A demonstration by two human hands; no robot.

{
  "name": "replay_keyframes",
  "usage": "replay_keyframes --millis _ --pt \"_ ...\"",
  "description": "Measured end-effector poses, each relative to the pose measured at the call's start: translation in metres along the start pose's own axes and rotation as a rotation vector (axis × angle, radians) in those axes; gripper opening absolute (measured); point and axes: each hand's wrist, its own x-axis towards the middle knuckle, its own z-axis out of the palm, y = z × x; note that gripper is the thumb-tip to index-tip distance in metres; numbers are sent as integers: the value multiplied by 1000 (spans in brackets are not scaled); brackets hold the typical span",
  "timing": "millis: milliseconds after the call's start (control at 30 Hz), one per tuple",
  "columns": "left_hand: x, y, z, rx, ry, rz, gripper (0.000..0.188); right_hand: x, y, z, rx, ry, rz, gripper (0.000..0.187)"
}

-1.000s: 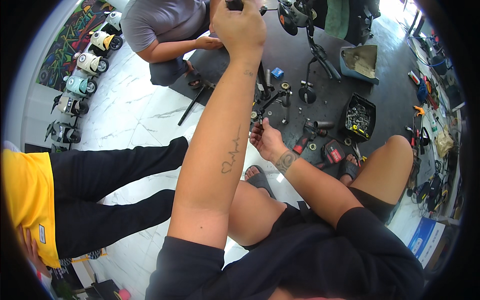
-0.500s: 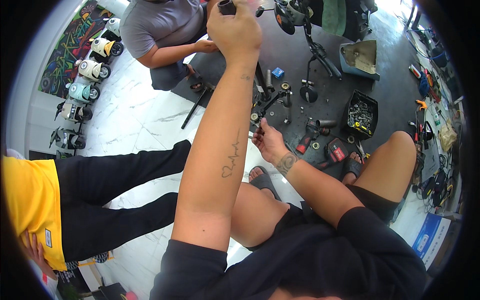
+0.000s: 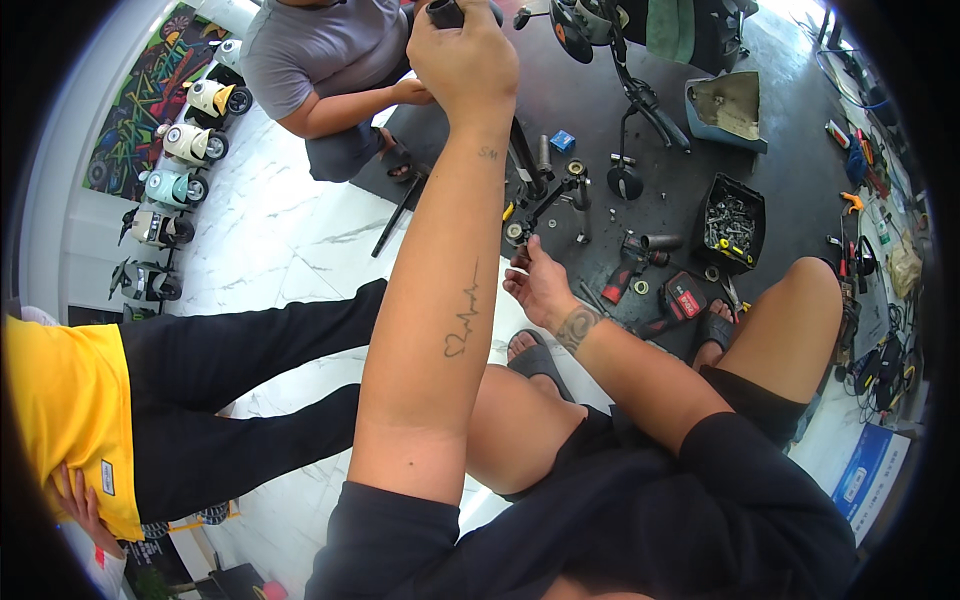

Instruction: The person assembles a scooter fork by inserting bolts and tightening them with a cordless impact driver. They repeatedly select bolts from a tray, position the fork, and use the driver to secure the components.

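Note:
High in front of me, my left hand [image 3: 463, 65] is closed round a black tube [image 3: 445, 13], whose open end shows above the fist. Behind my wrist a dark stem runs down to a fork-shaped metal part [image 3: 545, 205] with round ring ends. At its nearest ring, my right hand [image 3: 543, 288] is closed, thumb and fingertips pinched at the edge. My left forearm hides part of the stem, and whether tube and stem are one piece cannot be told.
On the dark mat lie a red-black power tool [image 3: 628, 268], a battery pack [image 3: 682, 297] and a black bin [image 3: 733, 222] of screws. A grey tub [image 3: 725, 105] stands beyond. One person [image 3: 330, 65] crouches at far left; another, yellow-topped person [image 3: 75, 400] is nearer.
My view has shifted slightly, so the mat's things sit a little farther right. Both hands keep their grips, and the ring under my right hand is slightly more exposed.

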Motion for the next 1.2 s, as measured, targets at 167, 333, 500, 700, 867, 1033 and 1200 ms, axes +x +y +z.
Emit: replay_keyframes --millis 167,333,500,700,867,1033,1200 --pt "2 0 0 -26 -54 -3 36 5 -2 -5 92 -86 22 38" --pt "0 -1 1 -114 -26 -41 32 4 -4 -3 123 -2 82 42" --pt "3 -2 2 -96 -29 -50 33 4 -5 1 226 -26 82 42" --pt "2 4 -3 66 27 15 36 10 -6 -4 200 1 108 32" --pt "3 6 5 -235 -21 -205 30 9 -8 -3 181 43 144 35" --pt "2 3 6 -228 -68 -357 33 -4 -9 1 93 -20 33 31" --pt "1 -9 1 -180 -81 -253 32 19 -27 -37 -72 -271 241 41"
